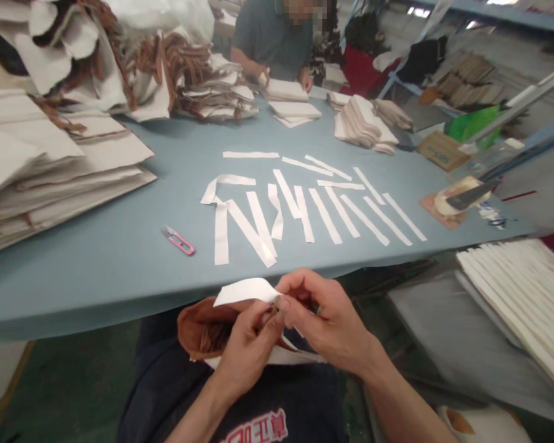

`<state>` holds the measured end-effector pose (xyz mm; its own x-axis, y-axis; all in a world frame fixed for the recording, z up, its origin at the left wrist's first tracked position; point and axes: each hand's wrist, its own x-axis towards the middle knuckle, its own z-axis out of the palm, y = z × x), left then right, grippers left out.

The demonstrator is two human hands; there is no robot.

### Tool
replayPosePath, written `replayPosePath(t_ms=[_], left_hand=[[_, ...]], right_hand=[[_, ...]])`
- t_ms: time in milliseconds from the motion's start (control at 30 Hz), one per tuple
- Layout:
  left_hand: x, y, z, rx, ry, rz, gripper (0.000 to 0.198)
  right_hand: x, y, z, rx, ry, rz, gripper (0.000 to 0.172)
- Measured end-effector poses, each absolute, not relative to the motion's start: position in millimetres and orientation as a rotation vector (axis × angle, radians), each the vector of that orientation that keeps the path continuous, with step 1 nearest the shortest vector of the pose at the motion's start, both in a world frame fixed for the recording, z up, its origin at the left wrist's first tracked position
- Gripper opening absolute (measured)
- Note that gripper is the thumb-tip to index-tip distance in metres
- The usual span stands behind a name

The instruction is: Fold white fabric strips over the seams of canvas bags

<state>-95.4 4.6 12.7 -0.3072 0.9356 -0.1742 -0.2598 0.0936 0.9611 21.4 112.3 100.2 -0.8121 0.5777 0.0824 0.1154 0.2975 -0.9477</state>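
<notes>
A white strip (247,291) stands out to the left from between my hands, over the lap. My left hand (249,344) is closed, its thumb and fingers pinched near the strip's right end. My right hand (323,314) pinches the same end, its fingertips touching those of the left. Beneath them, a brown and white fabric piece (198,329) rests on my lap, partly hidden by my left hand. Several loose white strips (325,215) lie spread on the blue-grey table (175,166). Pink-handled snips (180,240) lie left of the strips.
Brown and white material is piled (166,80) at the back left, above stacked pale sheets (64,160). A person (272,43) sits across the table behind folded cloths (290,111). At the right are a cardboard box (443,151), a brush-like tool (471,194) and a pale stack (526,289).
</notes>
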Motion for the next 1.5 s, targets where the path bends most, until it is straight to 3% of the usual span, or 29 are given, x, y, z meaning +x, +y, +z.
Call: replayPosePath(t_ms=[167,333,667,1100,1300,1500], left_hand=[[-106.1,-17.3,24.2,0.467,1.279,1.529,0.078],[-110.3,-25.6,35.7,0.443,1.403,1.562,0.064],[-124.3,-50.8,40.3,0.478,1.705,1.503,0.054],[-133.9,-64.9,36.3,0.546,1.756,1.427,0.042],[-130.7,-66.0,50.7,0.539,1.811,1.425,0.042],[-129.1,-58.3,62.7,0.805,1.927,1.472,0.037]], right_hand=[[53.4,108.5,90.7,-0.703,-2.508,1.287,0.011],[58.7,104.0,82.8,-0.629,-2.645,1.052,0.014],[50.0,93.4,66.4,-0.580,-2.550,1.295,0.014],[49.5,97.9,72.0,-0.617,-2.472,1.262,0.016],[39.9,101.3,76.3,-0.538,-2.468,0.804,0.016],[10.8,69.9,85.8,-0.179,-2.376,0.744,0.024]])
